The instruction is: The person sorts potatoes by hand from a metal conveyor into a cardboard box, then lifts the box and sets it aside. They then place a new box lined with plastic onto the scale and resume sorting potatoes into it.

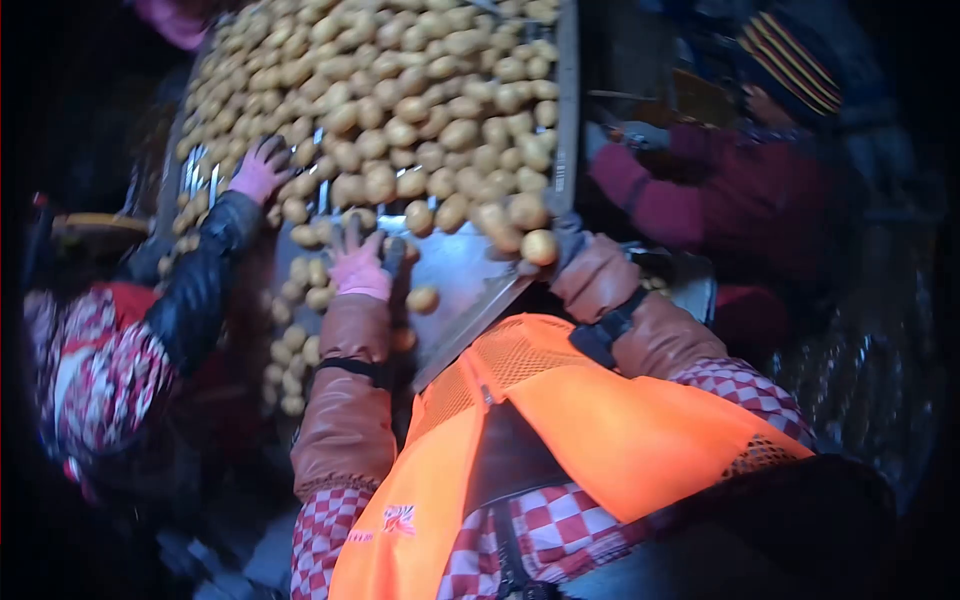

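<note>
Found the left fingers (350, 236) spread open and flat, gripping nothing, tips just touching the lowest potatoes on the metal chute (465, 285). Saw a pink glove over the left hand (358, 268) and a brown sleeve behind it, both at the chute's lower left corner. Could not tell the state of the right fingers: made out the right hand (566, 240) only as a greyish shape at the chute's lower right edge, just beside one potato (540, 247) at the rim.

Noted the potatoes (420, 110) as small, rounded to oval, pale yellow-tan, smooth-skinned and close in size. Saw them packed in a dense layer over the chute's upper part, thinner toward its bare lower end. Spotted a lone potato (423, 299) on that bare metal, and more spilled beside the chute's left edge.

Marked a co-worker's pink-gloved hand (260, 170) on the pile at the chute's left side. Marked another co-worker's maroon sleeve (650, 195) off its right side. Saw an orange vest (600, 420) below the chute's lower end.
</note>
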`<state>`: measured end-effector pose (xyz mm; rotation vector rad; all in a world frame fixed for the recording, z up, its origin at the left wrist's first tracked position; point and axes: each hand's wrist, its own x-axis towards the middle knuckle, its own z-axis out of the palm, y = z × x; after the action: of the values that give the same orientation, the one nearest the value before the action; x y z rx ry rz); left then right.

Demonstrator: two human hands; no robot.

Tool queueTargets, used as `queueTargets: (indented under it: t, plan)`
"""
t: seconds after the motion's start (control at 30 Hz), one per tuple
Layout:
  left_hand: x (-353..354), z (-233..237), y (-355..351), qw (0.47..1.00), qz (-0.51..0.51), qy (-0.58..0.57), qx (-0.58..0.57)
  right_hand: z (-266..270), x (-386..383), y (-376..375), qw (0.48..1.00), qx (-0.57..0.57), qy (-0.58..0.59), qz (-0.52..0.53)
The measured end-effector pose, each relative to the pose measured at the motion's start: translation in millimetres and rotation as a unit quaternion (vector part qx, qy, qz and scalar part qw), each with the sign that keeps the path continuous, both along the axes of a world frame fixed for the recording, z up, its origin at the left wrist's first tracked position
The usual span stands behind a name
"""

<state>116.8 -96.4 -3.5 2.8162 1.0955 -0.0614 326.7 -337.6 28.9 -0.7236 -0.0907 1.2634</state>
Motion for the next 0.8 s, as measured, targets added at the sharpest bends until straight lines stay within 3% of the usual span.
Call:
queueTargets:
  t: [0.1, 0.13, 0.2, 0.23, 0.3, 0.4, 0.43, 0.5, 0.6, 0.67, 0.7, 0.77, 0.8]
  plan:
    - [-44, 1, -21, 0.997, 0.038, 0.069, 0.003, 26, 1, 7, 0.997, -0.066, -0.026, 0.016]
    - [-55, 14, -29, 0.995, 0.027, 0.098, -0.004, 26, 4, 8, 0.997, -0.058, 0.019, 0.036]
    - [-86, -3, -35, 0.996, 0.05, 0.08, -0.003, 5, 14, 12, 0.983, -0.004, 0.16, 0.086]
    - [-99, -3, -39, 0.996, 0.071, 0.04, 0.017, -1, 18, 14, 0.981, 0.004, 0.165, 0.097]
    - [-127, -3, -53, 0.991, 0.113, -0.042, 0.056, -20, 21, 18, 0.997, -0.055, -0.009, 0.056]
    - [-173, -26, -59, 0.982, 0.16, -0.089, 0.031, -6, 41, 35, 0.989, 0.089, -0.037, 0.114]
    - [-184, -30, -63, 0.983, 0.173, -0.058, 0.022, 5, 48, 37, 0.984, 0.116, -0.053, 0.121]
    - [-195, -22, -66, 0.977, 0.206, -0.054, -0.023, 28, 46, 42, 0.976, 0.019, -0.218, 0.014]
    - [-208, -14, -66, 0.955, 0.282, -0.048, -0.077, -13, 120, 42, 0.993, 0.008, -0.033, 0.113]
    - [-207, -20, -63, 0.934, 0.339, -0.061, -0.091, -28, 122, 52, 0.984, -0.161, -0.08, -0.008]
    - [-200, -25, -58, 0.924, 0.365, -0.072, -0.092, -63, 139, 53, 0.896, -0.169, -0.408, 0.044]
    - [-172, -14, -53, 0.914, 0.387, -0.084, -0.089, -64, 109, 62, 0.774, -0.216, -0.593, 0.059]
    - [-156, -14, -50, 0.935, 0.341, -0.069, -0.064, -52, 82, 70, 0.843, -0.236, -0.477, 0.084]
